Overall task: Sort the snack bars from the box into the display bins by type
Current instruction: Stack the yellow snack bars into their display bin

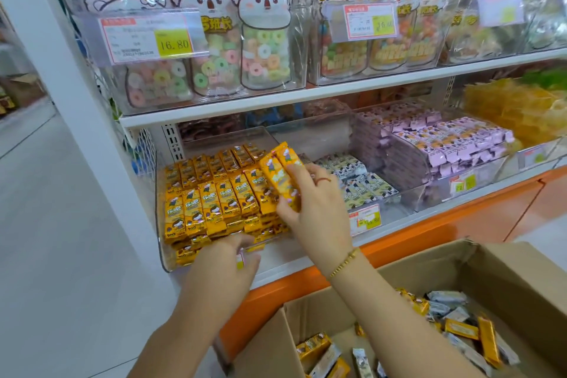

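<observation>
My right hand grips two yellow snack bars, tilted over the right side of the clear bin that is packed with rows of yellow bars. My left hand curls over the front lip of that bin, and a bit of yellow wrapper shows at its fingers. The neighbouring bin holds white-and-black bars, and the one after it purple bars. At the lower right, the open cardboard box contains mixed yellow and white bars.
An upper shelf carries clear tubs of ring candy bags with price tags. An orange base panel runs below the bins. A white post frames the shelf's left end, with grey floor beyond it. A bin of yellow sweets stands at the far right.
</observation>
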The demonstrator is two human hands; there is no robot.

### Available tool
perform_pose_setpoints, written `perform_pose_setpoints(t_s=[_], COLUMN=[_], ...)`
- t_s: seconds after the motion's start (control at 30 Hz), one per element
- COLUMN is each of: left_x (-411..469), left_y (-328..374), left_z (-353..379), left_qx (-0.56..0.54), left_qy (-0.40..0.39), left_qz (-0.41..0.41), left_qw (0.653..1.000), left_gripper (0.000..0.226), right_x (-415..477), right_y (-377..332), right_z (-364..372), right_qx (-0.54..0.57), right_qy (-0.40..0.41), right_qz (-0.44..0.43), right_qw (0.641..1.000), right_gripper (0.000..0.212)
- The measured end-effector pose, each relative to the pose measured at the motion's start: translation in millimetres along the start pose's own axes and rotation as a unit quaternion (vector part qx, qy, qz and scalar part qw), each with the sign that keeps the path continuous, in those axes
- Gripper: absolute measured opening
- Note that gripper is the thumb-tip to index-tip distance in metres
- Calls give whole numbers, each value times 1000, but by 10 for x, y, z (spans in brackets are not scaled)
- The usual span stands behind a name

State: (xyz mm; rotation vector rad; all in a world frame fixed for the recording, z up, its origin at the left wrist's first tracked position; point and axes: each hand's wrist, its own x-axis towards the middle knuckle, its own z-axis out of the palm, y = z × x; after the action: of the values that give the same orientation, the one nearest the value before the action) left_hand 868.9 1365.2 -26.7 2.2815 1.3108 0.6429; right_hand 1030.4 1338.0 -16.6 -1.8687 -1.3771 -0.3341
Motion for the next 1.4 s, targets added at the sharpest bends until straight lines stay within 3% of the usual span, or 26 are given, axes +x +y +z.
perform_pose_setpoints(t_s=[0.13,0.23,0.4,0.53,0.7,0.8,0.87,0.97,1.0,1.07,1.1,1.2,1.3,1.33,1.4], left_x=[-44,-41,-31,-36,-80,-188,-290,-478,-535,-643,-688,-816,-883,-890,-903], left_y=[-92,-105,-105,-121,-89,67,145,139,119,65,35,-42,-26,-2,44], left_z=[12,13,10,24,74,182,362,783,943,1249,1391,1726,1884,1910,1930], left_qx=[10,30,39,45,27,-40,-48,-33,-20,18,46,115,148,151,146], left_qy=[-32,-30,-23,-22,16,22,-9,-114,-142,-195,-231,-343,-372,-364,-337], left_qz=[25,33,46,50,77,127,151,109,86,23,-16,-90,-110,-113,-121], left_qw=[999,999,998,997,997,991,987,987,986,980,972,928,910,912,922], left_gripper=[43,45,45,46,37,31,33,26,20,17,29,68,85,86,84], right_x=[192,242,233,128,255,217,65,-347,-526,-922,-1135,-1789,-2447,-2662,-3017], right_y=[-12,13,100,207,235,308,491,998,1228,1725,1980,2621,2777,2748,2630], right_z=[257,353,458,408,238,113,-67,-285,-290,-182,-114,-8,-10,-17,-31], right_qx=[-161,-208,-279,-167,-85,23,93,127,128,70,18,-73,-85,-97,-123], right_qy=[-47,-50,-187,-151,-163,-134,-75,-23,-43,-168,-261,-495,-658,-690,-704], right_qz=[-31,-56,-90,-165,-122,-150,-140,-60,-26,42,79,182,192,165,112], right_qw=[985,975,938,960,975,979,983,990,991,982,962,847,723,698,690], right_gripper=[42,44,63,24,39,25,17,35,37,39,38,29,68,79,88])
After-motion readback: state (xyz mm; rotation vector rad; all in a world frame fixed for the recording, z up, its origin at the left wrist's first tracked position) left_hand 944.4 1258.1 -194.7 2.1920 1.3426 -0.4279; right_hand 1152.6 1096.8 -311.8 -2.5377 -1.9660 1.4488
